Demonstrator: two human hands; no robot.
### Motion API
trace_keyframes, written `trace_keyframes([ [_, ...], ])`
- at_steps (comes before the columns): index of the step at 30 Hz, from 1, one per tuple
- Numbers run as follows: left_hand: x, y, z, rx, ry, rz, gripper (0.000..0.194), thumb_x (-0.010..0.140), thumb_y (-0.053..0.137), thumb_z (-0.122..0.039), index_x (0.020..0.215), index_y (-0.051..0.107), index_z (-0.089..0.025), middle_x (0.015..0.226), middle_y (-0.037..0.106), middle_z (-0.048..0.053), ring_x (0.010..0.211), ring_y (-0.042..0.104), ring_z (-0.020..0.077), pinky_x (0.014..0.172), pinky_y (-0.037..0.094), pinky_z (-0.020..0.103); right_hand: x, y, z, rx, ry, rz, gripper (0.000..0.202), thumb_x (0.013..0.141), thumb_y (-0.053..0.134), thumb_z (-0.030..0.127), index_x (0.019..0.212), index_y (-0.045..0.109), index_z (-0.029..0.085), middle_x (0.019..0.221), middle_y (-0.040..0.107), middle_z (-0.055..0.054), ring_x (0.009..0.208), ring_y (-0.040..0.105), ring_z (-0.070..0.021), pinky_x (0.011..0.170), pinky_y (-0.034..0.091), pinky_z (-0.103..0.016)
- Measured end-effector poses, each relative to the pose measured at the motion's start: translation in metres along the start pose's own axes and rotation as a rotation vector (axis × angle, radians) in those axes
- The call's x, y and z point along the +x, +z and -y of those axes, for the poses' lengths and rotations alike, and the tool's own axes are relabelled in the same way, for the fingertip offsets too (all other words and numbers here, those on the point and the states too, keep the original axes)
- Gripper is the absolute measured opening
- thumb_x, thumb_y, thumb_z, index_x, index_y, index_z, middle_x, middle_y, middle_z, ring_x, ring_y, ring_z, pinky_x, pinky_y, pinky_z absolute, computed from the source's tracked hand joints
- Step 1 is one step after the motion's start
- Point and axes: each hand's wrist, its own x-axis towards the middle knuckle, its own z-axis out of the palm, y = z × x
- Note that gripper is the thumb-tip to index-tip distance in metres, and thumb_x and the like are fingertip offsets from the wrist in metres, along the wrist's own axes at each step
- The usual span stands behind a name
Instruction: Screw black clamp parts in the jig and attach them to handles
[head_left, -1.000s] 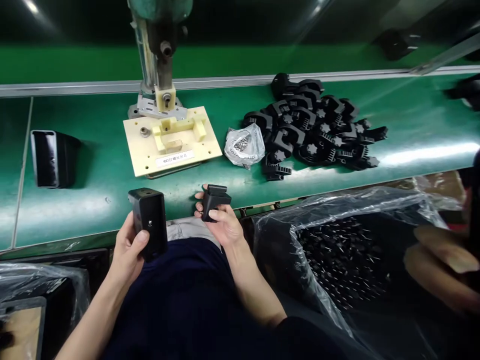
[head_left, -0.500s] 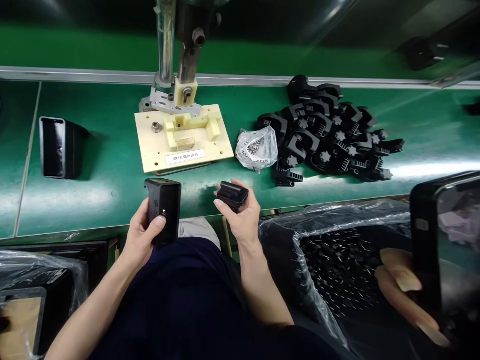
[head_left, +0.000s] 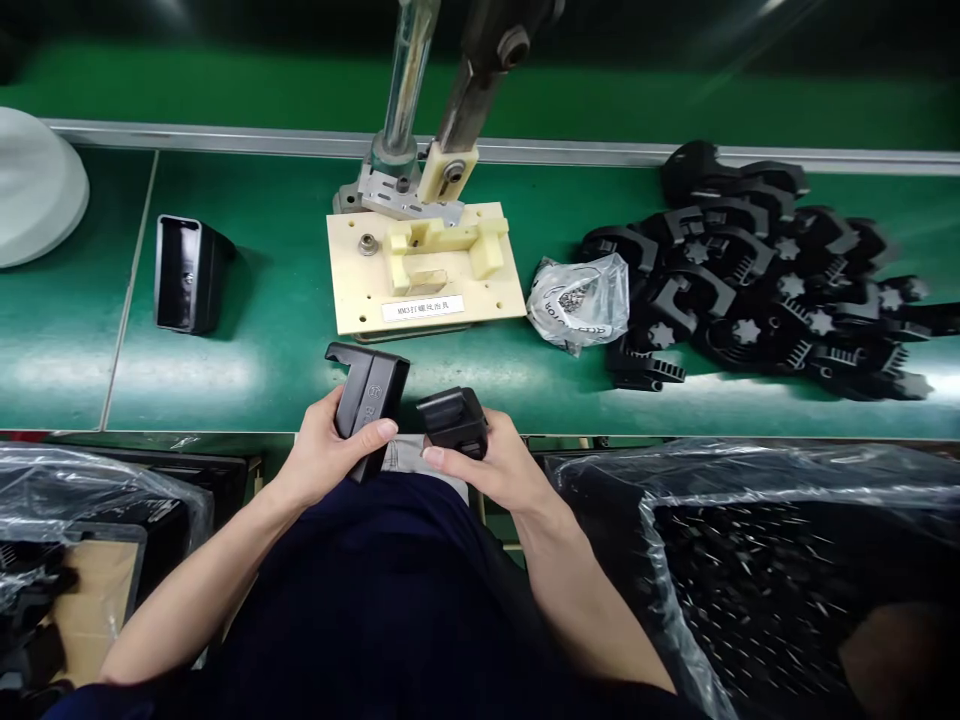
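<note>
My left hand grips a long black plastic housing with a hooked lip at its top and raised markings on its face. In my right hand is a shorter black plastic part, held between thumb and fingers. The two pieces are close together but apart, over the front edge of the green bench. Beyond them is a cream fixture with a printed label, beneath a metal press arm. Another hollow black housing stands on the bench to the left.
A clear bag of small metal pieces lies right of the fixture, beside a pile of black parts. Plastic-lined bins are below the bench at left and right. A white round object is far left.
The view has shifted left. My hands have drawn the two parts closer together, and both parts have turned. The phone-like device and fingers at right are gone; only a dark blurred shape shows there.
</note>
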Motion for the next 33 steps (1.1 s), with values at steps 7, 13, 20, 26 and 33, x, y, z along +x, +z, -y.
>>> trace_keyframes([
  [7,0.002,0.0,0.0,-0.049,0.033,-0.079,0.043,0.076,0.065,-0.058,0.081,0.064,-0.016,0.069,0.054,-0.001,0.064,0.046,0.0123,0.059,0.039,0.023,0.002,-0.008,0.006,-0.254,-0.118,-0.202,0.028,0.071,0.073,0.039,0.086,0.064,0.018,0.08,0.067,-0.003,0.07,0.061,-0.0179,0.069,0.051,-0.032],
  [13,0.001,0.003,-0.005,0.092,0.093,-0.065,0.039,0.076,0.071,-0.042,0.103,0.065,-0.015,0.087,0.068,0.004,0.078,0.061,0.0185,0.069,0.046,0.025,0.0,-0.009,0.0,-0.309,-0.08,-0.228,0.027,0.07,0.073,0.042,0.075,0.062,0.017,0.066,0.059,-0.001,0.061,0.052,-0.0145,0.057,0.046,-0.028],
  [20,0.003,0.003,-0.015,0.157,0.043,-0.013,0.045,0.075,0.07,-0.046,0.107,0.064,-0.014,0.092,0.07,0.005,0.082,0.063,0.0206,0.072,0.048,0.027,0.002,-0.012,0.004,-0.008,0.009,-0.069,0.024,0.077,0.063,0.04,0.076,0.052,0.019,0.065,0.052,0.001,0.054,0.048,-0.0124,0.051,0.04,-0.028],
  [26,0.003,0.003,-0.018,0.035,-0.059,0.099,0.043,0.073,0.072,-0.044,0.103,0.064,-0.015,0.09,0.069,0.005,0.08,0.062,0.0191,0.069,0.048,0.026,0.008,-0.015,0.025,-0.457,-0.263,-0.072,0.023,0.08,0.058,0.031,0.067,0.043,0.019,0.058,0.036,0.005,0.053,0.033,-0.0087,0.053,0.03,-0.025],
  [33,0.002,0.003,-0.017,-0.067,-0.141,0.075,0.044,0.064,0.078,-0.04,0.095,0.063,-0.013,0.084,0.067,0.005,0.076,0.059,0.0179,0.068,0.047,0.027,0.012,-0.008,0.023,-0.839,-0.437,0.134,0.014,0.082,0.051,0.023,0.069,0.05,0.017,0.063,0.049,0.0,0.056,0.042,-0.0107,0.053,0.028,-0.024],
])
